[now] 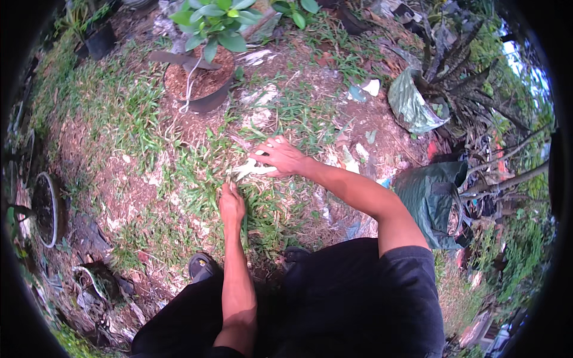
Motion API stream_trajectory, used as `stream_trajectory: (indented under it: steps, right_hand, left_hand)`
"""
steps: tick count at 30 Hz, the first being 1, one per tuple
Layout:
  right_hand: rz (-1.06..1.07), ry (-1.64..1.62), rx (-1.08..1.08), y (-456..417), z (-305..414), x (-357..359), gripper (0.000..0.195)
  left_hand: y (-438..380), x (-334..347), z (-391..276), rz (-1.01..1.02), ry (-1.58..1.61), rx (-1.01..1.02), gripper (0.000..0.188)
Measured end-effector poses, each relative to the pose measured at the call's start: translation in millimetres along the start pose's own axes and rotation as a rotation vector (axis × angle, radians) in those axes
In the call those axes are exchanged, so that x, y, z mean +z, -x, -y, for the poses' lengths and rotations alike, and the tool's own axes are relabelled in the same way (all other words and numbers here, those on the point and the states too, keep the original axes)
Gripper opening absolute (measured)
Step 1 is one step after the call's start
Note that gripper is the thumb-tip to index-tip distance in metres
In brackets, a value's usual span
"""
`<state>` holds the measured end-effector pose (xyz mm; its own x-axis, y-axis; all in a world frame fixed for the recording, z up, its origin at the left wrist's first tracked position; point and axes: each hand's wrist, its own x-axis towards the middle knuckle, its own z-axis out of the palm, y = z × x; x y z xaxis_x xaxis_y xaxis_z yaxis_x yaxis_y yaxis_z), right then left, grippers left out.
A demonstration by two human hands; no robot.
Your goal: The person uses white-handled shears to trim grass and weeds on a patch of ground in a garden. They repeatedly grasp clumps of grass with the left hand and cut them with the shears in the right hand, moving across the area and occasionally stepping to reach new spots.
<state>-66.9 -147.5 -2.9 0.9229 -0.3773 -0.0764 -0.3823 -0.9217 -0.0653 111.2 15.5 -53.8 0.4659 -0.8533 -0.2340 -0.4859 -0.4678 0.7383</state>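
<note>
My left hand [232, 205] is low at the grass, its fingers pinched together at the lower left end of a pale, whitish object [250, 168]. What this object is cannot be told; it has forked, thin parts and looks like a hand tool or a strip. My right hand [282, 157] lies over its other end with fingers spread and bent, the thumb along its lower part. Short grass [273, 215] and dry clippings surround both hands. Beyond them stands a round dark pot [208, 100] of brown soil with a leafy plant [219, 22].
A flat brown piece [179, 58] and a white cord [190, 85] lie across the pot. To the right are a green woven bag [425, 197] and a silvery green sack [409, 103] beside bare branches. A round basin [47, 210] stands at the left. My shoe [201, 266] is below.
</note>
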Motion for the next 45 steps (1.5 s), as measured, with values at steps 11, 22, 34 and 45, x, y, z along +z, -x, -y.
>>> stream_trajectory:
  steps: [11,22,34,45]
  right_hand:
    - [0.188,-0.249,0.127,20,20,18,0.071]
    - [0.053,-0.125,0.202,79,12,-3,0.084]
    - [0.344,-0.248,0.229,13,49,9,0.076]
    - [0.254,-0.191,0.161,28,46,-3,0.077]
  left_hand:
    - [-12,-1,4,-0.007,0.059,0.076,0.042]
    - [-11,8,1,0.003,0.043,0.061,0.043]
    - [-9,5,5,-0.019,0.049,0.134,0.04]
    - [-13,3,18,0.07,0.254,0.101,0.032]
